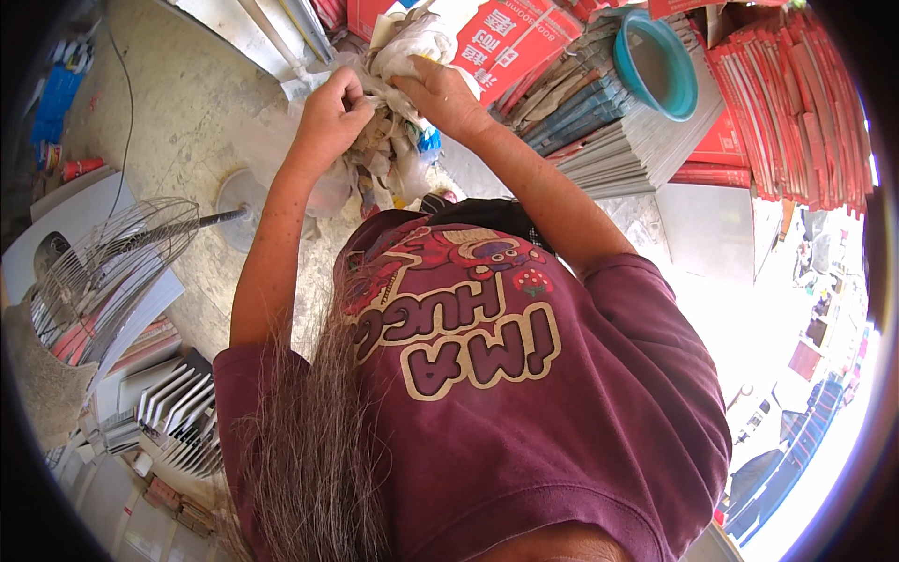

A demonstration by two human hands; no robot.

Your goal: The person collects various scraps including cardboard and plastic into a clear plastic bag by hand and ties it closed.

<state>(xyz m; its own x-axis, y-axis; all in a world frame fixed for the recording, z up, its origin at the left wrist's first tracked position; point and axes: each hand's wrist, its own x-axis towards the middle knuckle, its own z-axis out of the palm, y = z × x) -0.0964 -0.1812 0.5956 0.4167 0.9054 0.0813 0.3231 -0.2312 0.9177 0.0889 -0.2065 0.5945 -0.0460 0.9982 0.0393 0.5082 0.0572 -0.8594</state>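
At the top middle, both my hands are at a bundle of crumpled plastic bags (382,155). My left hand (334,117) is closed, its fingers curled in a pinch on a thin, whitish edge of plastic. To its right, my right hand (448,96) is closed round part of a white plastic bag (421,39), which bulges above the fingers. Below the hands hang loose, brownish-clear folds, with a small blue piece (429,140) among them. The bundle's lower end is near my shoes, and what supports it is hidden.
Red flat cartons (510,42) stand behind the bundle. On the right, a teal basin (655,66) rests on stacked flat boards (609,155), beside a tall pile of red cartons (796,112). A wire-caged standing fan (117,267) with a round base is at left.
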